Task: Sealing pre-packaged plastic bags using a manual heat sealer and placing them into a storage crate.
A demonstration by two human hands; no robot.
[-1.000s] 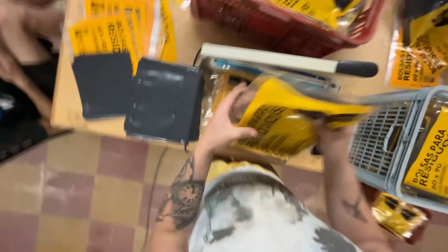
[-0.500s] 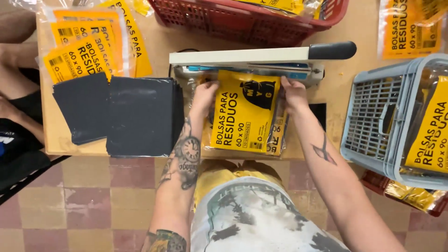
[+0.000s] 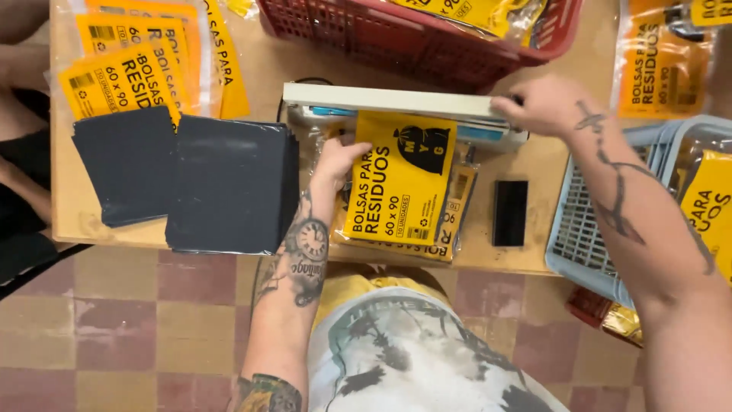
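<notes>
Hands work at the heat sealer (image 3: pixel 396 103) on the wooden table (image 3: pixel 305 57): the right hand (image 3: pixel 537 103) is closed over the handle end of the sealer's pale bar, and the left hand (image 3: pixel 339 160) lies with fingers spread loosely on the left edge of the yellow packet (image 3: pixel 400 179), whose top is tucked under the bar. That packet rests on what looks like more packets just below the sealer. Left of the sealer sits a stack of dark folded bags (image 3: pixel 229 183); behind it, a red basket (image 3: pixel 396 38); right of it, a grey crate (image 3: pixel 602 229).
</notes>
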